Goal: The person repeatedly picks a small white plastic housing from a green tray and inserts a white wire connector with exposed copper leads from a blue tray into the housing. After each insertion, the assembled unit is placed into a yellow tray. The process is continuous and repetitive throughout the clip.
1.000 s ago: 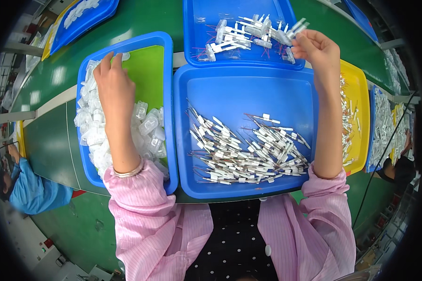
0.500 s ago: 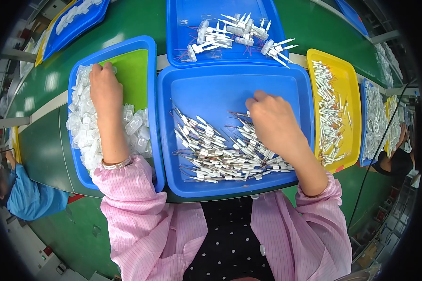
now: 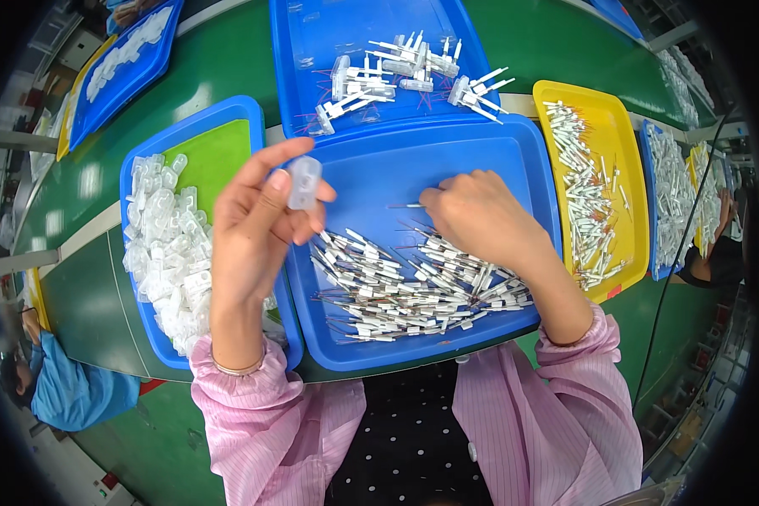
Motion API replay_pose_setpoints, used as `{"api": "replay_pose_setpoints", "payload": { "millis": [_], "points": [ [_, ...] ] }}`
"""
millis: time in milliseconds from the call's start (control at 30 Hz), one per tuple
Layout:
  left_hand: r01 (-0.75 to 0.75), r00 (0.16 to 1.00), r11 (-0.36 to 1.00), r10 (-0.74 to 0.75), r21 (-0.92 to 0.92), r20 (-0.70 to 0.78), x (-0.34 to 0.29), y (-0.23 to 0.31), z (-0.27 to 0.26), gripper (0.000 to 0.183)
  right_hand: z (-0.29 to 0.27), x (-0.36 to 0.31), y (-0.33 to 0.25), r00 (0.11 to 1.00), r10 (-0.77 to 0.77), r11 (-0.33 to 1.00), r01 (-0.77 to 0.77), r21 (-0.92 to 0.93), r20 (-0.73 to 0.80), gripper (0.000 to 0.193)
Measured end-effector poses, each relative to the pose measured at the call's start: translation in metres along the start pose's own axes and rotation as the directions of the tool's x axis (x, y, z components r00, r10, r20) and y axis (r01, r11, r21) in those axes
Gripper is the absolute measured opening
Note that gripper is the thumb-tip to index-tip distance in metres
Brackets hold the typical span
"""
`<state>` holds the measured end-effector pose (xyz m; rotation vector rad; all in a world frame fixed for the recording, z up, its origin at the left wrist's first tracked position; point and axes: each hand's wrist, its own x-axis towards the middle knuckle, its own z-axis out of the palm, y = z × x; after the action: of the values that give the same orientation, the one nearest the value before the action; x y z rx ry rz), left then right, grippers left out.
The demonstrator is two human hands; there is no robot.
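Between the thumb and fingers of my left hand (image 3: 249,228) is a small clear plastic housing (image 3: 304,183), held up over the left rim of the middle blue tray (image 3: 371,160). My right hand (image 3: 486,216) is closed on a thin wired stick (image 3: 408,206), whose dark tip juts out to the left; its other end is hidden by the fingers. Below that hand, many white sticks with thin wires (image 3: 396,295) lie heaped in the same tray. Left of it, a blue tray with a green bottom (image 3: 215,156) holds a pile of clear plastic housings (image 3: 164,253).
Behind, another blue tray (image 3: 337,34) carries clear housings with white sticks fitted in them (image 3: 413,67). A yellow tray of white sticks (image 3: 620,244) stands at the right, beside a blue tray of clear parts (image 3: 670,194). A person in blue (image 3: 84,379) sits at far left.
My left hand has come out of the housing pile and moved right, lifting one clear housing. My right hand has shifted slightly, and a wired stick now shows at its fingertips.
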<state>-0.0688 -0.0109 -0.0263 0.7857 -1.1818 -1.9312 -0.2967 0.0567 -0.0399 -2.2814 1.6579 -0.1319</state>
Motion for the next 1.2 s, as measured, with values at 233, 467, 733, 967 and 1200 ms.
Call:
{"api": "replay_pose_setpoints", "payload": {
  "millis": [233, 467, 733, 967, 1200],
  "points": [
    [0.046, 0.986, 0.968, -0.005, -0.246, 0.164, 0.000, -0.021, 0.009, 0.034, -0.008, -0.001, -0.030, 0.808, 0.256, 0.624, 0.281, 0.729, -0.531, 0.019],
    [0.051, 0.967, 0.953, 0.027, -0.298, 0.251, 0.003, -0.026, 0.003, 0.035, -0.014, -0.006, -0.025, 0.766, 0.166, 0.709, 0.345, 0.615, -0.621, 0.014],
    [0.041, 0.971, 0.963, 0.025, -0.266, 0.239, 0.005, -0.028, 0.004, 0.035, -0.011, -0.006, -0.026, 0.735, 0.103, 0.800, 0.339, 0.495, -0.670, 0.017],
    [-0.060, 0.981, 0.996, 0.071, -0.067, 0.183, 0.005, -0.027, 0.008, 0.036, -0.010, -0.006, -0.028, 0.720, 0.055, 0.832, 0.349, 0.430, -0.692, 0.018],
    [-0.061, 0.977, 0.997, 0.067, -0.037, 0.201, 0.004, -0.025, 0.006, 0.032, -0.015, -0.009, -0.028, 0.792, 0.052, 0.826, 0.308, 0.472, -0.609, 0.021]
  ]
}}
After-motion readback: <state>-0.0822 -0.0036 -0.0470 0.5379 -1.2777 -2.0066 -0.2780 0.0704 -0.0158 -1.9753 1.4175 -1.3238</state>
